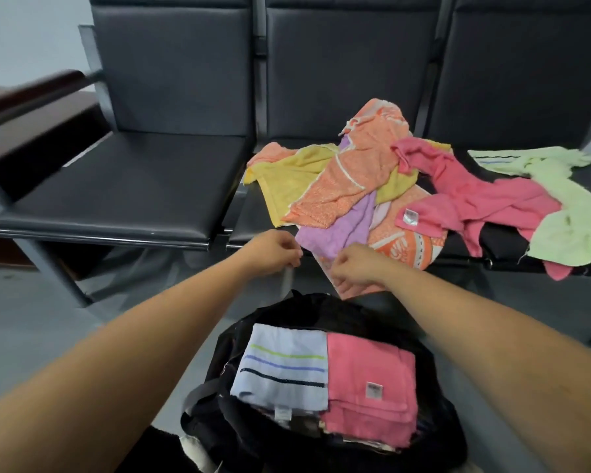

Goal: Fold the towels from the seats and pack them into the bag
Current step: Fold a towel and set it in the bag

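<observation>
The black seats [123, 186] are holding a soft, crumpled towel pile [355, 179] just past both hands. The black bag [439, 411] is sitting under the arms, with two flat folded towels [287, 367] inside. The right hand [355, 268] is pinching the orange towel [403, 247] by its hanging edge. The left hand [275, 250] is curling beside the purple towel [335, 230]; its grip is unclear.

You face a row of three black padded seats [133, 186] joined on a grey metal frame [57, 268], standing on a smooth grey floor [24, 329] against a pale wall [31, 32], with dark brown wooden furniture [31, 110] just beside the left end, under even light.
</observation>
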Demonstrator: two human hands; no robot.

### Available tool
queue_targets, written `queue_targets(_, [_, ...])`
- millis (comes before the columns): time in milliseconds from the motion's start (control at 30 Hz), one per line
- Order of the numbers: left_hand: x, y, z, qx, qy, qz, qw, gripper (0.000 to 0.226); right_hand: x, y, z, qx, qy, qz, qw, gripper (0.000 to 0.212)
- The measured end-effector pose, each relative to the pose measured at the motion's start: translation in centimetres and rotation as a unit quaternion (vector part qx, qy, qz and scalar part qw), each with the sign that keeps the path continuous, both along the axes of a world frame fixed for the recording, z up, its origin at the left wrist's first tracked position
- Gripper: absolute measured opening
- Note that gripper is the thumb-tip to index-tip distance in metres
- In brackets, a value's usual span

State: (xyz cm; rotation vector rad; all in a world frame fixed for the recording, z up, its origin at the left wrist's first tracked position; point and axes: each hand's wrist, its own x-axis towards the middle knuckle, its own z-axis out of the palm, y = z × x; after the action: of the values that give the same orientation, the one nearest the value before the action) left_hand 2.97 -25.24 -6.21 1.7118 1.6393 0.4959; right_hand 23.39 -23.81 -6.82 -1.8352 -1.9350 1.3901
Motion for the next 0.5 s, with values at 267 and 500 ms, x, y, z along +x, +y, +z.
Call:
queue_targets(267, [1.5,4.4,4.7,0.102,0.11,0.033,0.988,0.016,2.8,5.4,7.2,0.206,-0.085,-0.053,0.973,0.013])
queue_targets(500, [1.5,10.5,2.6,0.044,0.075,0.121,0.989,0.052,2.5,10.7,5.3,0.306,-0.202,0.054,0.929,0.032])
